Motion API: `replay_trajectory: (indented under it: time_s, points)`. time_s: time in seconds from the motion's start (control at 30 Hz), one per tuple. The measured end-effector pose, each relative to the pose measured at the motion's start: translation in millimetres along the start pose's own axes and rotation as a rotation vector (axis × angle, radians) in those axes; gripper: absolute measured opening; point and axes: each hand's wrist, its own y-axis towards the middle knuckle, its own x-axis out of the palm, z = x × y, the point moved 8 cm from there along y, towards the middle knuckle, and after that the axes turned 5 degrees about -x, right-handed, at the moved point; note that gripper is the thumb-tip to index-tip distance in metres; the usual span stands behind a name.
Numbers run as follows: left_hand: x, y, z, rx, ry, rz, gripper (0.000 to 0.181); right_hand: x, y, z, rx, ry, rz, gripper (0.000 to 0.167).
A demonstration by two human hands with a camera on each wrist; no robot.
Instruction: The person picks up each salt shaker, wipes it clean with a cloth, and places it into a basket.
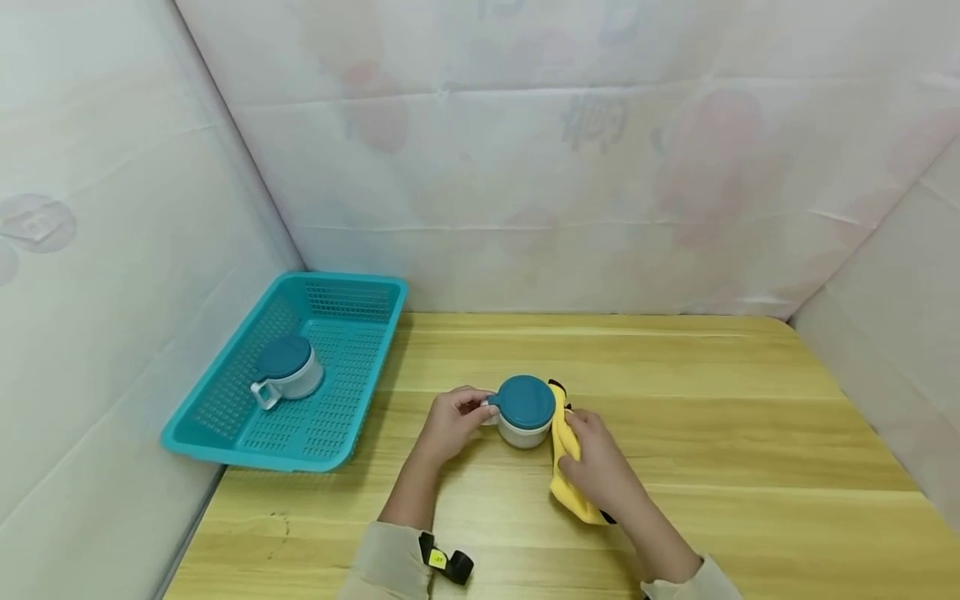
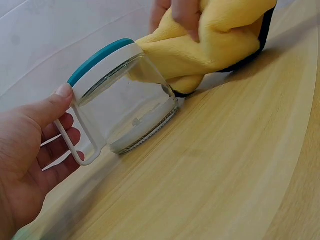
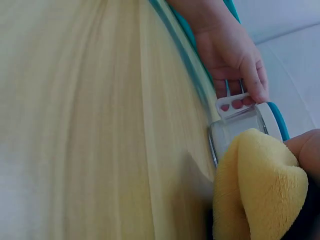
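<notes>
A clear glass jar with a blue lid, white collar and white handle stands on the wooden table. My left hand grips its handle from the left; in the left wrist view the thumb lies at the lid's edge and the fingers curl behind the handle. On the jar's other side my right hand holds a bunched yellow cloth with dark edging. The cloth touches the jar's side in the left wrist view. In the right wrist view the cloth hides part of the jar and most of the right hand.
A turquoise plastic basket stands at the table's left side by the wall. Inside it lies a similar blue-lidded jar, its handle toward the front left. Pale printed fabric walls enclose the wooden table.
</notes>
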Motion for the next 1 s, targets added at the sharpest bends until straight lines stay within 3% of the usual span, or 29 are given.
replay_trajectory:
  time_s: [0.37, 0.67, 0.87, 1.0]
  points:
    - [-0.7, -1.0, 3.7, -0.007, -0.027, 0.007, 0.018, 0.6, -17.1, -16.5, -0.111, -0.178, 0.009, 0.057]
    - [0.1, -1.4, 8.1, 0.030, 0.009, 0.016, 0.020, 11.7, -29.1, -34.2, -0.158, -0.250, -0.076, 0.051]
    - [1.5, -4.1, 8.0, -0.030, 0.048, 0.004, 0.021, 23.0, -32.2, -39.1, -0.243, -0.243, -0.163, 0.051]
    - [4.6, -5.0, 10.1, -0.061, 0.111, -0.026, 0.025, 17.4, -30.5, -34.3, -0.264, -0.261, -0.195, 0.053]
